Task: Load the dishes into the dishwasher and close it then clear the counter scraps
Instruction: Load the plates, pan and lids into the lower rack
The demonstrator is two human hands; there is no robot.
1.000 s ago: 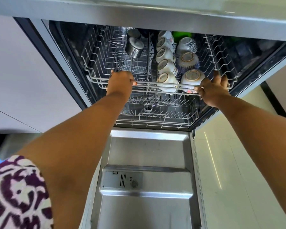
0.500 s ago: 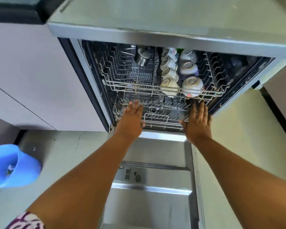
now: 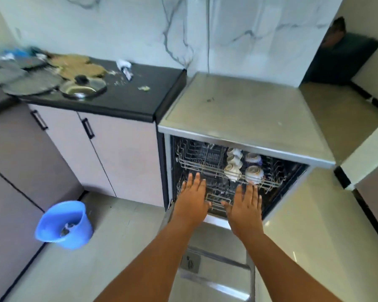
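The dishwasher (image 3: 249, 118) stands open, its steel door (image 3: 216, 271) folded down flat below my arms. The upper rack (image 3: 196, 165) is pushed in and carries several upturned cups and bowls (image 3: 252, 172) on its right side. My left hand (image 3: 192, 199) and my right hand (image 3: 244, 205) are stretched out flat with straight fingers in front of the lower rack (image 3: 216, 198), holding nothing. On the black counter (image 3: 135, 99) to the left lie food scraps (image 3: 144, 88), a crumpled wrapper (image 3: 124, 66), a glass lid (image 3: 83, 87) and several flat plates (image 3: 28, 81).
A blue bucket (image 3: 63, 224) stands on the tiled floor left of the dishwasher door. Pale cabinet doors with black handles (image 3: 88, 128) sit under the counter. A wall corner with black trim (image 3: 345, 177) juts in at the right.
My hands let go of the upper rack front, which is now pushed in, and dropped open to the lower rack. My view pulled back and up, bringing the counter and bucket into sight.
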